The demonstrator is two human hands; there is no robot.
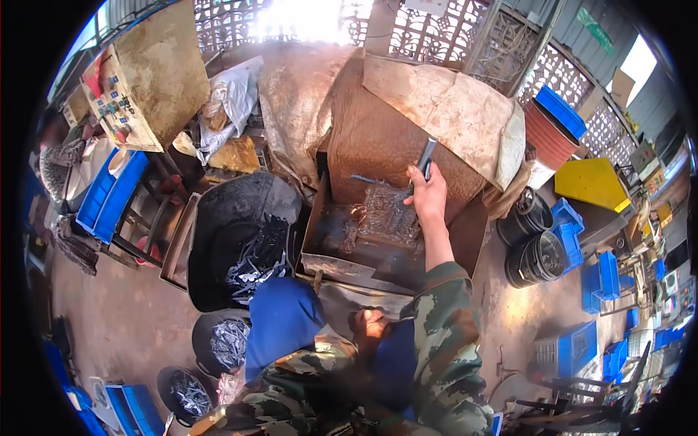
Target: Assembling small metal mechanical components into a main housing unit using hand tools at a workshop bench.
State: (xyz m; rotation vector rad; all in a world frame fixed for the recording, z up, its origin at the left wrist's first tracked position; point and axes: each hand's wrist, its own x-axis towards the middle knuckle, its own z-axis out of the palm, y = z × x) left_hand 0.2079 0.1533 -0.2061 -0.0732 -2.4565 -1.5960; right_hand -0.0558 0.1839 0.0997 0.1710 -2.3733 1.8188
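Note:
My right hand (429,195) reaches out over a metal tray (349,270), its fingers closed round a dark grey flat bar (427,155) that points up and away. Below and left of that hand, a dark, rough, wet-looking square block (390,214) lies in the tray. A thin bluish strip (369,179) rests by the block's far edge. Close to my body, my left hand (371,321) is curled and partly in shadow; whatever it may hold is hidden. Brown sheeting (371,138) hangs behind the tray.
Left of the tray stands a large black tub (211,251) with shiny metal strips; smaller buckets (227,343) of strips sit nearer. A control box (149,83) is at far left. Black buckets (536,259) and blue crates (567,349) stand to the right.

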